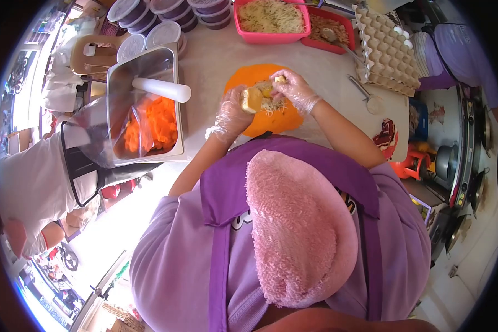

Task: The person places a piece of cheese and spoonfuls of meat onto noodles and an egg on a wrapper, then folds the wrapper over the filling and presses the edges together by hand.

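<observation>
The pale block (252, 100) is resting in the left hand (227, 114), lying above the left part of a flat orange sheet (271, 126). The left hand is gripping the block, with the fingers closing around it. The right hand (299, 93) is pinching a small pale piece (281, 79) between thumb and fingers, above the upper right part of the sheet. A pile of pale shreds (272, 107) is lying on the sheet, between and just below the two held pieces.

Both hands are wearing clear plastic gloves. The left forearm is reaching upward and inward from the left; the right forearm is slanting inward from the right, so that the hands are facing each other, near but apart.

The sheet is lying flat on the counter (205, 66). To the left, a metal pan (180, 130) is holding orange dough (159, 122), and a white rolling pin (161, 89) is lying across the pan, with its end projecting past the right rim. Beyond the sheet, a pink tub (271, 38) is holding shreds, and a red tub (327, 48) is standing beside it. Egg trays (384, 52) are lying farther right, and a metal scoop (373, 104) is resting nearer.
</observation>
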The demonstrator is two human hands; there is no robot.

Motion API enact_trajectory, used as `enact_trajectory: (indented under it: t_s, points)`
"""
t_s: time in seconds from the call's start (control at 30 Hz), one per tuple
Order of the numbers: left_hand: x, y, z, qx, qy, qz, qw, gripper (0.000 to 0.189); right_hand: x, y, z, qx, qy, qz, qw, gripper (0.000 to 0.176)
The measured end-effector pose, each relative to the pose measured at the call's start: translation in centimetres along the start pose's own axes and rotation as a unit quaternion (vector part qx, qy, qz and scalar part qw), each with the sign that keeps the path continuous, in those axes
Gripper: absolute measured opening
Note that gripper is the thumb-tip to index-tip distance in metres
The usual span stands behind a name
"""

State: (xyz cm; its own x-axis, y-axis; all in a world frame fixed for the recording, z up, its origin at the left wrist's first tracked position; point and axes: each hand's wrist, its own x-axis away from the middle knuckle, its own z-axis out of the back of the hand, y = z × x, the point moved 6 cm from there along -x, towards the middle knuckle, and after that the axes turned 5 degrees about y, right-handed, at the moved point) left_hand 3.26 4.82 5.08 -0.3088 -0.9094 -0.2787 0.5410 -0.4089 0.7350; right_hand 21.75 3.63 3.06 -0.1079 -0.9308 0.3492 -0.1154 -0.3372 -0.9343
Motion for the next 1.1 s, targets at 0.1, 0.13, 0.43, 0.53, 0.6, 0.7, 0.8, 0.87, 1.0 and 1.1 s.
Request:
enact_trajectory:
  t_s: [0.1, 0.13, 0.43, 0.53, 0.6, 0.7, 0.8, 0.87, 1.0, 1.1]
  points:
    - [0.2, -2.1, 0.9, 0.002, -0.013, 0.092, 0.996, 0.048, -0.8, 1.2, 1.8, 0.034, 0.002, -0.065, 0.997, 0.023]
    - [0.3, -2.7, 1.1, 0.002, -0.013, 0.093, 0.996, 0.048, -1.0, 1.5, 2.0, 0.035, 0.001, -0.066, 0.997, 0.023]
    - [1.7, -4.7, 3.0, -0.015, 0.023, 0.142, 0.989, 0.057, -2.0, 3.3, 1.2, 0.102, -0.026, -0.097, 0.99, 0.026]
    - [1.8, -4.6, 2.9, 0.007, 0.002, 0.155, 0.988, 0.058, -2.1, 3.6, 0.5, 0.219, -0.023, -0.097, 0.971, 0.029]
    - [1.9, -4.0, 3.1, 0.016, 0.001, 0.158, 0.987, 0.058, -2.6, 3.1, -0.3, 0.388, -0.005, 0.104, 0.916, 0.034]
    - [2.0, -4.2, 2.8, 0.022, 0.007, 0.149, 0.989, 0.058, -3.0, 3.5, -1.0, 0.411, -0.018, 0.132, 0.902, 0.033]
    - [2.1, -4.4, 2.6, 0.017, 0.015, 0.129, 0.991, 0.058, -3.2, 4.0, -1.2, 0.342, 0.015, 0.092, 0.935, 0.028]
    - [2.1, -4.3, 2.6, 0.014, 0.017, 0.12, 0.993, 0.058, -3.1, 3.5, -1.1, 0.392, -0.001, 0.096, 0.915, 0.028]
    - [1.9, -3.9, 2.7, 0.004, 0.027, 0.098, 0.995, 0.057, -2.1, 3.4, -1.0, 0.41, 0.016, 0.184, 0.893, 0.031]
    - [1.8, -4.1, 2.3, 0.033, 0.032, 0.095, 0.994, 0.055, -1.0, 2.1, -0.1, 0.17, 0.019, -0.117, 0.978, 0.037]
